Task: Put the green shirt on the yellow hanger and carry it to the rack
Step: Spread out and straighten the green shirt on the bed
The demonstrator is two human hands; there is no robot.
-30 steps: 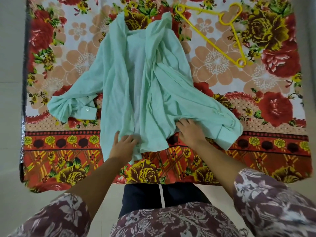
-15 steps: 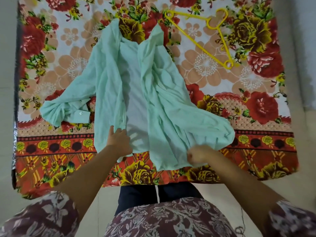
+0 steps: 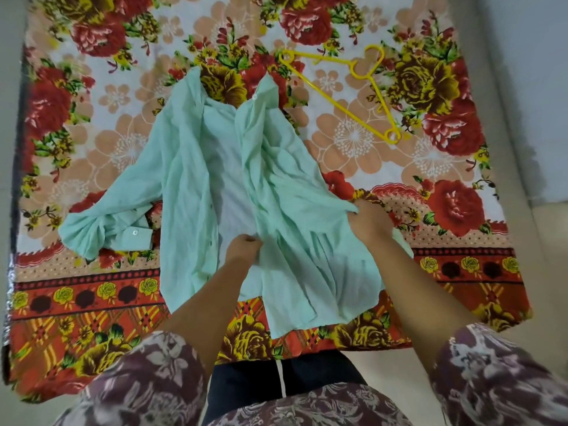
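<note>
A pale green shirt (image 3: 190, 179) lies unbuttoned and face up on the floral bedsheet (image 3: 445, 226), collar away from me. Its left sleeve is bunched at the left, cuff folded back. My left hand (image 3: 242, 250) pinches the inner edge of the shirt's right front panel near the middle. My right hand (image 3: 367, 219) grips the fabric at the right side of that panel, where the right sleeve is tucked under my forearm. The yellow hanger (image 3: 347, 96) lies flat on the sheet beyond the shirt's right shoulder, untouched.
The floral sheet covers a bed or table whose near edge runs across in front of my legs. Pale floor shows on the left, and a light surface rises along the right side (image 3: 522, 87). No rack is in view.
My left hand moved right from the hem to the inner edge of the right panel. My right hand moved up and right along the shirt's side. The camera view shifted forward.
</note>
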